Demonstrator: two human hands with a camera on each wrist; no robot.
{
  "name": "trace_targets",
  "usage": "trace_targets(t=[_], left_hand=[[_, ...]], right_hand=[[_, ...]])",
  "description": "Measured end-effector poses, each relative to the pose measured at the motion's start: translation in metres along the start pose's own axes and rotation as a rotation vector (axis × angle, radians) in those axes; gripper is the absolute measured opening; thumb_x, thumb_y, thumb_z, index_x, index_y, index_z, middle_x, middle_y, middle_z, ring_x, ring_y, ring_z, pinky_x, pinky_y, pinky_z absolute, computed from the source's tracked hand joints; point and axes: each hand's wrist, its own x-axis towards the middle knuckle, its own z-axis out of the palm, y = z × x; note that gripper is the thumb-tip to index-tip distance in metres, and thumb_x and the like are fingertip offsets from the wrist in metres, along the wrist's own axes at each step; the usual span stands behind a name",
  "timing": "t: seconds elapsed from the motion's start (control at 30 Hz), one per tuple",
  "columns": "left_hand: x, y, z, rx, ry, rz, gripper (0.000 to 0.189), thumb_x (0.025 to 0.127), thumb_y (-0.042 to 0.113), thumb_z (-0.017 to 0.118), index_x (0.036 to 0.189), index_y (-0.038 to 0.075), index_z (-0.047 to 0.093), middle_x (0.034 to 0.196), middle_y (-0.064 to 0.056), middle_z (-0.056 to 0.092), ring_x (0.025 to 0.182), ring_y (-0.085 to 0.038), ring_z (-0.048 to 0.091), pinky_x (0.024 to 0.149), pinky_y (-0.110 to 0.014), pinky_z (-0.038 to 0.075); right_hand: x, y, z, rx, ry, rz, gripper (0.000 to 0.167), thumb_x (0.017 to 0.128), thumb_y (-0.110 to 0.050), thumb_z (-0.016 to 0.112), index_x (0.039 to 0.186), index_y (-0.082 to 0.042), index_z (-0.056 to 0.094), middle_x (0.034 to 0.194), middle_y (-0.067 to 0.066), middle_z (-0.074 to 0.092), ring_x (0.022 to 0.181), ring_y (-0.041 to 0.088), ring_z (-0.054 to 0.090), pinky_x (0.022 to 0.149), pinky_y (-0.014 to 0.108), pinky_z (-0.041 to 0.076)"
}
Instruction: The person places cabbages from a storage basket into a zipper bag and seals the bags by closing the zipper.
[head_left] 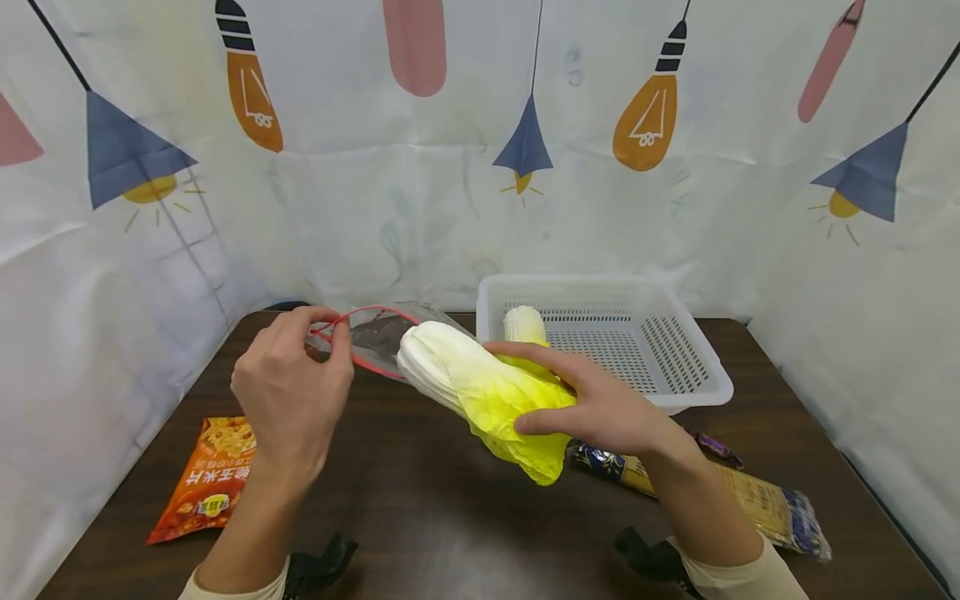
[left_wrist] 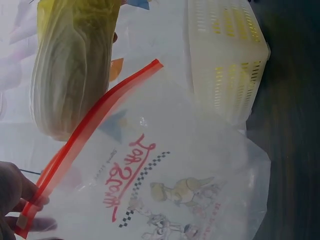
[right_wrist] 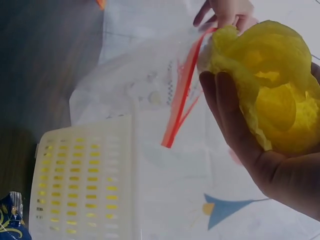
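My left hand [head_left: 298,383] pinches one end of the red zip edge of a clear plastic zip bag [left_wrist: 165,150], whose printed side hangs down in the left wrist view. The bag's mouth is spread apart. My right hand [head_left: 592,396] grips a napa cabbage [head_left: 480,379] around its yellow leafy end, with the white stem end pointing left at the bag's red rim. In the right wrist view the fingers [right_wrist: 232,107] curl along the yellow leaves [right_wrist: 280,100]. A second cabbage [head_left: 527,323] lies in the white basket [head_left: 693,375] behind.
An orange snack bag [head_left: 206,483] lies at the left of the dark table [head_left: 420,542]. To the right, under my right forearm, is a long noodle-like packet [head_left: 757,504], with a small purple packet [head_left: 717,450] beside it. A printed white curtain [head_left: 465,208] surrounds the table.
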Motion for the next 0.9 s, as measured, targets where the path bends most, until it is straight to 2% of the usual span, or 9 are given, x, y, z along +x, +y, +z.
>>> trace_targets(t=[0.07, 0.27, 0.33, 0.4, 0.47, 0.57, 0.67, 0.8, 0.9], left_hand=[[-0.001, 0.0, 0.001, -0.003, 0.001, 0.0, 0.016, 0.095, 0.018, 0.069, 0.097, 0.004, 0.078, 0.087, -0.016, 0.076, 0.064, -0.037, 0.062, 0.058, -0.054, 0.045], [-0.002, 0.003, 0.003, -0.014, 0.004, 0.02, 0.014, 0.095, 0.016, 0.069, 0.096, 0.006, 0.078, 0.081, -0.014, 0.074, 0.061, -0.035, 0.061, 0.056, -0.053, 0.043], [-0.002, 0.004, 0.002, -0.02, -0.001, 0.033, 0.014, 0.094, 0.016, 0.069, 0.096, 0.006, 0.078, 0.082, -0.014, 0.075, 0.061, -0.035, 0.062, 0.055, -0.052, 0.044], [-0.003, 0.005, 0.002, -0.025, -0.013, 0.056, 0.014, 0.094, 0.015, 0.069, 0.097, 0.005, 0.078, 0.083, -0.014, 0.075, 0.062, -0.034, 0.062, 0.055, -0.051, 0.045], [-0.003, 0.005, 0.0, -0.033, -0.028, 0.084, 0.013, 0.094, 0.014, 0.069, 0.097, 0.004, 0.078, 0.084, -0.015, 0.076, 0.063, -0.033, 0.062, 0.056, -0.049, 0.046], [-0.003, 0.006, -0.002, -0.067, -0.051, 0.13, 0.011, 0.092, 0.012, 0.073, 0.097, 0.003, 0.078, 0.085, -0.015, 0.076, 0.065, -0.033, 0.065, 0.057, -0.048, 0.049], [-0.003, 0.008, -0.004, -0.111, -0.08, 0.156, 0.01, 0.09, 0.01, 0.077, 0.098, 0.003, 0.079, 0.087, -0.014, 0.078, 0.067, -0.029, 0.07, 0.059, -0.045, 0.052], [-0.003, 0.01, -0.004, -0.157, -0.107, 0.168, 0.01, 0.087, 0.007, 0.08, 0.097, 0.005, 0.079, 0.088, -0.01, 0.078, 0.067, -0.025, 0.072, 0.061, -0.038, 0.054], [-0.004, 0.012, -0.003, -0.179, -0.109, 0.176, 0.011, 0.085, 0.005, 0.082, 0.096, 0.005, 0.08, 0.088, -0.009, 0.078, 0.067, -0.024, 0.072, 0.06, -0.038, 0.055]], right_hand=[[0.0, 0.002, 0.001, -0.043, -0.016, -0.011, 0.069, 0.093, -0.023, 0.075, 0.154, -0.04, 0.049, 0.121, 0.006, 0.062, 0.1, 0.027, 0.064, 0.078, 0.039, 0.062], [-0.003, 0.004, 0.004, -0.13, -0.04, -0.036, 0.072, 0.093, -0.026, 0.076, 0.156, -0.04, 0.046, 0.132, -0.003, 0.063, 0.104, 0.023, 0.061, 0.082, 0.034, 0.059], [-0.004, 0.005, 0.006, -0.144, -0.046, -0.048, 0.072, 0.093, -0.027, 0.076, 0.157, -0.038, 0.046, 0.139, -0.004, 0.062, 0.106, 0.022, 0.06, 0.084, 0.033, 0.058], [-0.004, 0.006, 0.007, -0.129, -0.055, -0.047, 0.071, 0.093, -0.026, 0.076, 0.158, -0.035, 0.046, 0.137, -0.002, 0.062, 0.105, 0.022, 0.061, 0.084, 0.033, 0.058], [-0.003, 0.007, 0.008, -0.091, -0.064, -0.02, 0.07, 0.095, -0.026, 0.074, 0.158, -0.034, 0.046, 0.135, 0.0, 0.062, 0.104, 0.023, 0.063, 0.084, 0.034, 0.059], [0.0, 0.009, 0.009, -0.019, -0.059, 0.043, 0.066, 0.096, -0.026, 0.072, 0.157, -0.033, 0.046, 0.122, 0.006, 0.063, 0.096, 0.024, 0.068, 0.082, 0.036, 0.062], [0.004, 0.012, 0.011, 0.085, -0.038, 0.121, 0.063, 0.098, -0.028, 0.07, 0.157, -0.029, 0.047, 0.119, 0.012, 0.063, 0.094, 0.026, 0.07, 0.084, 0.039, 0.061], [0.012, 0.017, 0.015, 0.299, -0.01, 0.234, 0.061, 0.099, -0.029, 0.069, 0.153, -0.012, 0.046, 0.125, 0.017, 0.062, 0.101, 0.027, 0.07, 0.089, 0.038, 0.061], [0.017, 0.021, 0.022, 0.456, 0.005, 0.278, 0.058, 0.099, -0.029, 0.068, 0.145, 0.0, 0.047, 0.121, 0.016, 0.065, 0.099, 0.025, 0.07, 0.087, 0.036, 0.061]])
